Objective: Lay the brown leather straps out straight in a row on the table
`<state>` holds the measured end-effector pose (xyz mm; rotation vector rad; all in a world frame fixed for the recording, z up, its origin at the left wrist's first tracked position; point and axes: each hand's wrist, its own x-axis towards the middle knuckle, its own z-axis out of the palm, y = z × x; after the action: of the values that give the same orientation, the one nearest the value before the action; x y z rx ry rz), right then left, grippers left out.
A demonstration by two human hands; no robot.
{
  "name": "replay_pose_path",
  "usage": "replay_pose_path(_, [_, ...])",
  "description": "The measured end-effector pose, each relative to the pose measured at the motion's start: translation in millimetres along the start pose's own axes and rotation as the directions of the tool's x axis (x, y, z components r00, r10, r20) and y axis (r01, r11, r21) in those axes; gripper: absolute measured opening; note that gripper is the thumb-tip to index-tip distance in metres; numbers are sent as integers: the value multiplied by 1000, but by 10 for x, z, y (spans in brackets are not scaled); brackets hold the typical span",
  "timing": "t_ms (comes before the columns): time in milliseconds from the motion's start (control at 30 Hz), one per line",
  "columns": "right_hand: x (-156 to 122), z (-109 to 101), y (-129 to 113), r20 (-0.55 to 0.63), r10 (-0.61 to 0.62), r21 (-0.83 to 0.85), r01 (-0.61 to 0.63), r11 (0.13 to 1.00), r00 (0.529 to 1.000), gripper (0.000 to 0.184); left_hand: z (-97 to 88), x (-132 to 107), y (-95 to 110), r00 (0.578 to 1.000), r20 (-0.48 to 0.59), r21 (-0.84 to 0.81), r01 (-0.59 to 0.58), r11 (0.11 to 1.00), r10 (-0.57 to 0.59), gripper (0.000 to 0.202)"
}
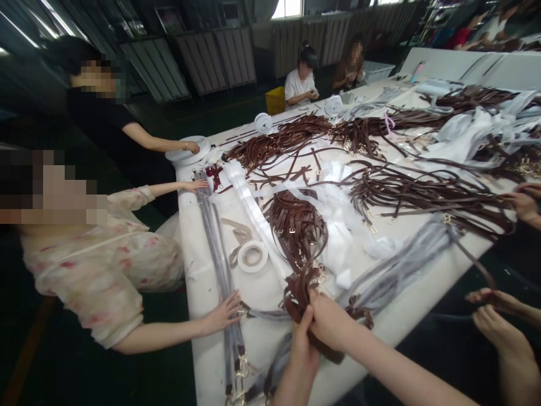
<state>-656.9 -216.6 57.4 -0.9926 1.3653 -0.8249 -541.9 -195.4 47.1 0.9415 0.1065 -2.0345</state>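
Observation:
Both of my hands are closed around a bundle of brown straps (pixel 301 293) at the near side of the table. My left hand (pixel 303 342) grips the bundle from below. Just beside it, my right hand (pixel 332 321) wraps over the top, its fingertips partly hidden. Brown strap ends hang out under my wrists. Beyond my hands, a looped pile of brown straps (pixel 293 223) with gold buckles lies on white wrapping. Grey plastic-wrapped straps (pixel 395 256) with metal clasps stretch away to the right.
A co-worker's hand (pixel 222 313) rests on long wrapped straps (pixel 215 254) at left. A tape roll (pixel 252 257) lies on the white table (pixel 198 293). More brown straps (pixel 422 192) cover the right side. Other people's hands (pixel 499 316) work at the right edge; several people surround the table.

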Motion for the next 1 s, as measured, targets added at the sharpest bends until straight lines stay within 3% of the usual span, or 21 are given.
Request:
replay_pose_path(100, [-210,111,44,-71,-93,35,96,995,993,70,-43,14,-34,999,32,-43,-12,999,13,47])
replay_pose_path(200, [-448,59,-109,3,-248,67,247,967,969,94,-137,13,52,995,101,-108,10,994,1,44])
replay_pose_path(267, [-474,-73,-298,117,-250,-31,255,966,961,90,-196,14,127,998,67,-137,17,990,-8,36])
replay_pose_path(300, [-411,-170,-387,146,-217,-84,230,969,965,78,-225,13,160,1000,20,-143,26,989,-24,29])
replay_pose_path(367, [-111,-409,-494,83,-138,-133,148,980,987,41,-285,1,208,995,-82,-154,46,987,-59,21])
replay_pose_path(400, [115,-535,-496,-62,-92,-108,85,991,994,26,-315,-11,221,992,-114,-164,39,986,-58,20])
replay_pose_path(467, [656,-751,-391,-255,-19,-75,0,997,967,20,-372,-51,227,994,-109,-189,4,982,-26,28])
replay_pose_path(533, [1214,-869,-188,-375,71,-30,-89,996,924,12,-421,-101,218,999,-32,-188,-12,982,6,36])
replay_pose_path(633, [1909,-837,104,-484,177,50,-174,983,857,12,-474,-152,198,994,94,-178,-34,983,52,41])
replay_pose_path(833, [2743,-660,205,-544,326,225,-241,944,773,23,-549,-36,160,967,187,-130,-153,980,176,58])
replay_pose_path(900, [2878,-667,186,-508,349,285,-229,931,787,25,-573,32,148,963,178,-139,-176,975,200,63])
replay_pose_path(1000, [2943,-662,187,-389,317,378,-164,911,865,23,-604,116,156,975,126,-150,-163,975,182,65])
